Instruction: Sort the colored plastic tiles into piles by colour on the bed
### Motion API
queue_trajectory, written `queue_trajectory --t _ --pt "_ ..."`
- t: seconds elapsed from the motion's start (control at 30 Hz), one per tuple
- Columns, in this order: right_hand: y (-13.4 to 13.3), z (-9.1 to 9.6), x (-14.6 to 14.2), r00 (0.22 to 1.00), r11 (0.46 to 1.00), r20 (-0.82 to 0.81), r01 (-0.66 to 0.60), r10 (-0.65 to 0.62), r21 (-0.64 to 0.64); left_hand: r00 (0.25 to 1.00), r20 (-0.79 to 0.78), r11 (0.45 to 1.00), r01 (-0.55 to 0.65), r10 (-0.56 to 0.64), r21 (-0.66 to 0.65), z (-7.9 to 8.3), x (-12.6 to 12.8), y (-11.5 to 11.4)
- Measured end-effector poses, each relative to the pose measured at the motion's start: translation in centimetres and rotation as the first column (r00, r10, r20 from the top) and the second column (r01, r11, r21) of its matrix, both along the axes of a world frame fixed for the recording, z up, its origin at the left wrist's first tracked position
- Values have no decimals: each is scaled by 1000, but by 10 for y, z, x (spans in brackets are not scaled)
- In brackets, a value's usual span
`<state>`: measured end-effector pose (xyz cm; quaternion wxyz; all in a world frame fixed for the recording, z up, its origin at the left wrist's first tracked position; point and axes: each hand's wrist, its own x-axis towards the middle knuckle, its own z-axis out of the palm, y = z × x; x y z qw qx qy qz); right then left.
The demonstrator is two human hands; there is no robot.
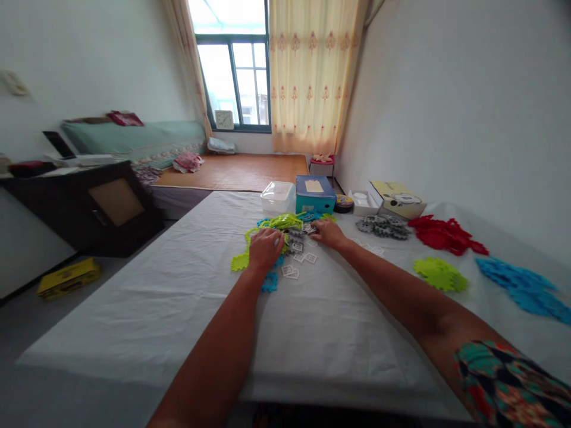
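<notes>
A mixed pile of plastic building pieces with toothed edges lies on the table: lime-green pieces [285, 222], blue pieces [269, 282] and grey pieces [295, 234]. My left hand [265, 246] lies over the pile's left side, fingers stretched forward on the pieces. At the pile's right edge, my right hand [329, 233] has its fingertips closed on a small white window-shaped lattice piece [307, 227]. Several more white lattice pieces [311, 258] are scattered between and in front of my hands. What lies beneath my left palm is hidden.
Separate heaps line the right side: grey pieces [383, 227], red pieces [448, 233], green pieces [441, 274] and blue pieces [524, 288]. Behind the pile stand a clear plastic tub [277, 196], a blue box [316, 195], a round tin [343, 204], a white tray [363, 203] and a yellow box [398, 199].
</notes>
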<state>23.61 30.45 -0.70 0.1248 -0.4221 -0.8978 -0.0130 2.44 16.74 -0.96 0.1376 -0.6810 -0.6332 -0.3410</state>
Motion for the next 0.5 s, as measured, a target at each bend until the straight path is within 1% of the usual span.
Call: queue_trajectory --t 0.07,0.13,0.2,0.27,0.33,0.4,0.43,0.5 --pt "-5 -1 1 1000 999 -12 -25 25 38 1000 1 1000 15 -15 5 0 2 0" --pt "-14 0 7 996 990 -20 -89 91 113 1000 2 1000 18 -18 9 0 3 1" --pt "-26 3 14 981 965 -4 -187 191 185 1000 -2 1000 18 -18 9 0 4 2" --pt "-37 6 23 955 930 34 -294 294 220 1000 -13 1000 16 -16 6 -1 5 2" --pt "-44 8 31 943 916 52 -333 329 224 999 -28 1000 17 -17 2 -2 5 2" --pt "-45 8 41 958 934 27 -286 287 216 999 -39 1000 19 -19 2 -1 6 1" --pt "-43 8 46 970 949 2 -237 242 209 999 -44 1000 21 -21 3 -1 6 1" --pt "-38 6 57 993 980 -73 -83 97 179 999 -48 1000 25 -25 7 1 7 0"
